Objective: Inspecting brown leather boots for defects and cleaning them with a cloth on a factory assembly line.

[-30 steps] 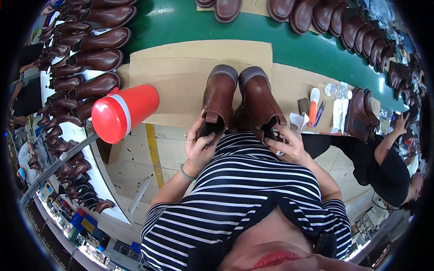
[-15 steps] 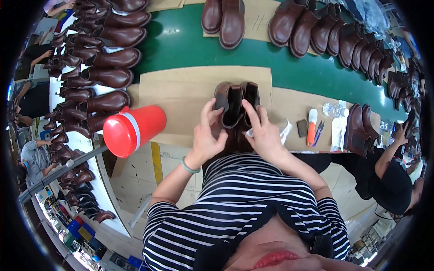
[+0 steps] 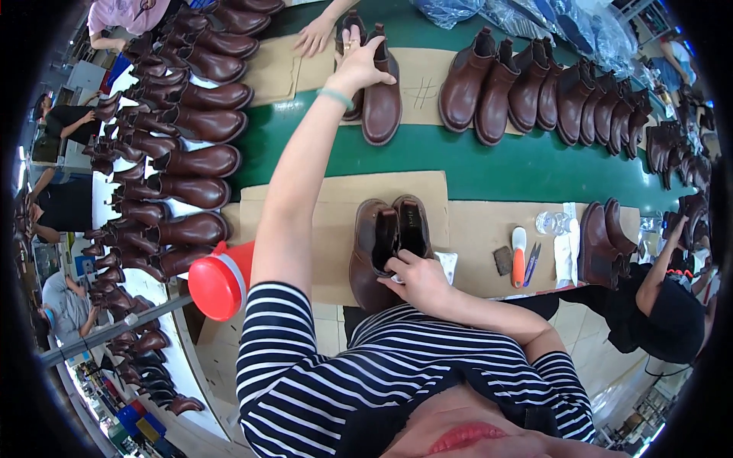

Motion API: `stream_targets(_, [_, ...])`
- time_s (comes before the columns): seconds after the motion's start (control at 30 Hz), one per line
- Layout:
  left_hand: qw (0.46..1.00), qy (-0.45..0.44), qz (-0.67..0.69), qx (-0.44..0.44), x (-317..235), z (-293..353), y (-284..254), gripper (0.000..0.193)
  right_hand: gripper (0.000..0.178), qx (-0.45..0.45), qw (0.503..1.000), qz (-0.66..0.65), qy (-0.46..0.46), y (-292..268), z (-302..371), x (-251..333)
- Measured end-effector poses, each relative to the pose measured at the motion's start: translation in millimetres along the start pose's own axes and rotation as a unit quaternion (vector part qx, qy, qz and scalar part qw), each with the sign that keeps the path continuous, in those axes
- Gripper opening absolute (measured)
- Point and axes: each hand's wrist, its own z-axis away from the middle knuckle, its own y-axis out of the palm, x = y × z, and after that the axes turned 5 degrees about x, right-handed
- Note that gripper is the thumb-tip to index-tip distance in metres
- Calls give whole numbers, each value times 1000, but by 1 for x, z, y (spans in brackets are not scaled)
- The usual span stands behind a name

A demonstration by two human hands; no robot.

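A pair of brown ankle boots (image 3: 366, 263) stands in front of me on a cardboard sheet (image 3: 321, 198), openings facing up. My right hand (image 3: 420, 284) is closed at the collar of this pair, fingers curled round a crumpled white cloth (image 3: 447, 264) that shows on both sides of the hand. Stretched far forward, my left hand (image 3: 357, 67) lies over the tops of another brown boot pair (image 3: 382, 111), fingers spread and thumb against the right boot's shaft. Another person's hand (image 3: 313, 37) rests flat on cardboard just left of that pair.
A red jug (image 3: 216, 286) stands by my left arm. On the right lie a dark block (image 3: 502, 261), an orange-and-white handled tool (image 3: 518, 258), purple snips (image 3: 532, 265) and a clear bottle (image 3: 551, 223). Rows of brown boots (image 3: 198, 160) line the left; others stand far right.
My left hand has left the near boots and reached forward onto the far pair. The right hand stays at the near pair's collar. Another person's hand has appeared beside the far boots.
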Motion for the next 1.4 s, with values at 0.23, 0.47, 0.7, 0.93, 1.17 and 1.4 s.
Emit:
stream_targets(0.23, [967, -23, -185, 175, 39, -61, -5, 56, 18, -64, 996, -60, 11, -24, -32, -11])
stream_targets(0.47, [996, 53, -73, -25, 64, -6, -78, 40, 22, -123, 990, -66, -15, -102, -118, -48])
stream_targets(0.7, [974, 24, -142, -174, 40, 82, -161, 34, 24, -181, 982, -19, 48, -133, -229, -112])
stream_targets(0.93, [986, -29, -80, -143, -9, 185, -148, 31, 17, -206, 974, 81, 58, -161, -323, -195])
stream_targets(1.17, [993, 12, 96, -70, -66, 266, -38, 32, 33, -183, 975, 120, 33, -163, -280, -165])
stream_targets(1.4, [997, 51, 45, -20, -145, 299, 19, 23, 19, -109, 889, -440, 59, -156, -44, -122])
